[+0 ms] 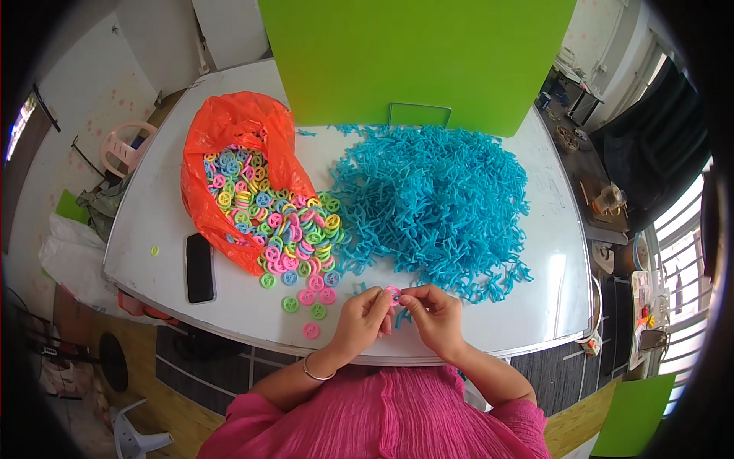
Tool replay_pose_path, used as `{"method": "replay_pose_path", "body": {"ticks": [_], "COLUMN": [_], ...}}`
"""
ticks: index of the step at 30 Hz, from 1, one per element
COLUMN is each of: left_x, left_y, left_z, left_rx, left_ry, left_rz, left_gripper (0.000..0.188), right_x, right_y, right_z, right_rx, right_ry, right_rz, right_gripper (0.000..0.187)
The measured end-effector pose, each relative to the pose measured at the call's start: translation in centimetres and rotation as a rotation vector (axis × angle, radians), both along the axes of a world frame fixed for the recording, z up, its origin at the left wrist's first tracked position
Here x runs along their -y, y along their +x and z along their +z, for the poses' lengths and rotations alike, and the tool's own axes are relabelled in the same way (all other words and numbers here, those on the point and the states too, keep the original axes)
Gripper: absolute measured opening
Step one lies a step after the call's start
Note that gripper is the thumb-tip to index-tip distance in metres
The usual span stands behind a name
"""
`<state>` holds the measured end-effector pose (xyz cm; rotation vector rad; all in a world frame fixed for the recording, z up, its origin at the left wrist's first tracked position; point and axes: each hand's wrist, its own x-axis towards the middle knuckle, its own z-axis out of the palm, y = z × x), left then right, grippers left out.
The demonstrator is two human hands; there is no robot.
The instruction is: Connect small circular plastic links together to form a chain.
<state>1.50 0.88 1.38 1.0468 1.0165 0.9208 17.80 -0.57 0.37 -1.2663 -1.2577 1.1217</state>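
Pink wheel near front edge of tabletop. Left hand: grip pinching its rim. Right hand: fingers right beside it, can't tell if grip's pinching too. Probably light, stiff plastic, kinda slick tbh; I'd hold by rim.

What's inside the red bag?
Little wheel-shaped discs in pink, blue, green and yellow show in the open mouth. The red bag and top discs cover whatever lies deeper.

Pink wheel only partly visible
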Motion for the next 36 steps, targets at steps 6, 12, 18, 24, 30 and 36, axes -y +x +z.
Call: {"method": "replay_pose_path", "body": {"ticks": [6,12,18,24,30,36], "left_x": [-0.6,-0.9,-1.2,-0.5,0.4,0.7], "left_y": [-0.7,-1.4,-1.7,-1.2,-0.1,0.2], "left_z": [0.3,0.5,-0.5,-1.0,-0.6,-0.9], "left_rx": [-0.074,-0.152,-0.030,-0.053,0.059,0.003], "left_ry": [0.040,0.078,-0.084,-0.035,-0.004,0.059], "left_rz": [-0.101,-0.190,-0.227,-0.167,-0.025,0.006], "left_gripper": [0.032,0.034,0.035,0.031,0.028,0.025], "right_x": [-0.6,-0.8,-0.4,-0.2,0.0,0.1], "right_y": [0.6,1.1,0.9,0.1,-0.2,-0.3], "right_z": [1.0,1.7,0.8,1.1,0.7,0.3], "right_rx": [0.348,0.380,0.428,0.159,0.095,0.057], "right_ry": [0.380,0.217,0.475,0.002,-0.047,0.010], "right_rz": [-0.015,0.108,0.147,0.102,0.020,-0.032], "right_gripper": [0.010,0.015,0.013,0.014,0.014,0.013]}}
